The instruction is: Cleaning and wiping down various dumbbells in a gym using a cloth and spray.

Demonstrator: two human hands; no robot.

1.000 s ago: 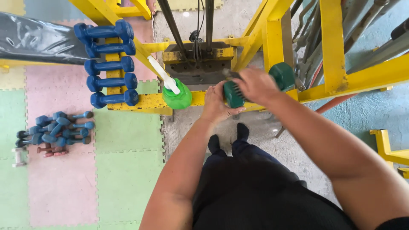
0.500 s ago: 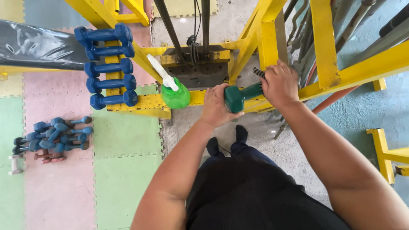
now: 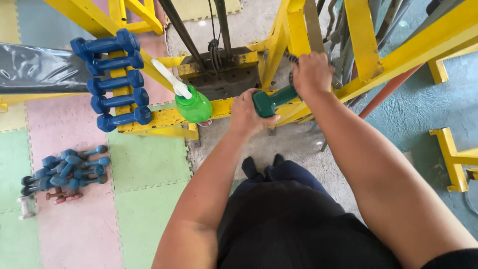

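Green dumbbell (image 3: 273, 99), left hand (image 3: 247, 112) cupping end, right hand (image 3: 312, 73) gripping other end

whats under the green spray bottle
The spray bottle sits on a yellow frame bar. Below that lie foam floor mats and bare concrete. The spot directly beneath the bottle's base is covered.

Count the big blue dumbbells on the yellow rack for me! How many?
5 blue dumbbells sit stacked one above another on the yellow rack, left of the green spray bottle. More, smaller ones lie on the floor mats.
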